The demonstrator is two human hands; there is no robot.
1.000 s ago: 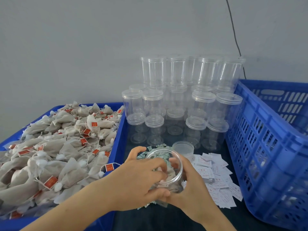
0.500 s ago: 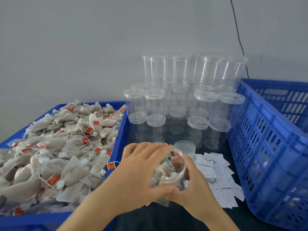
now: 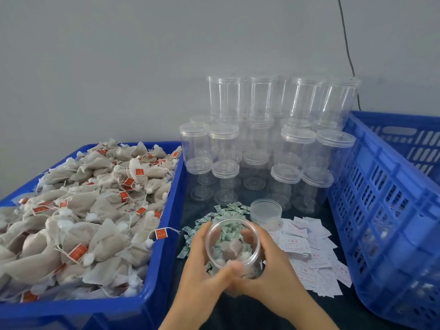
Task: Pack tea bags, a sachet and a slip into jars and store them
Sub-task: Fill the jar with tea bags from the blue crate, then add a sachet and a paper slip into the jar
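Observation:
An open clear jar (image 3: 232, 244) with tea bags inside stands near the table's front middle. My left hand (image 3: 202, 270) grips its left side and my right hand (image 3: 273, 265) grips its right side, thumbs meeting at the front. Behind the jar lies a heap of small green sachets (image 3: 228, 210). White printed slips (image 3: 309, 248) are spread to its right. The jar's clear lid (image 3: 265, 210) sits upside down just behind it. A blue crate (image 3: 164, 246) on the left is heaped with beige tea bags (image 3: 95, 210) carrying red tags.
Several empty lidded clear jars (image 3: 269, 144) are stacked in tiers against the grey wall. A tall slatted blue crate (image 3: 385, 210) stands at the right. A black cable (image 3: 346, 44) hangs down the wall.
My left hand came off the jar's mouth, where it was pushing tea bags in, and slid down to grip the jar's left side. The jar's opening is now uncovered.

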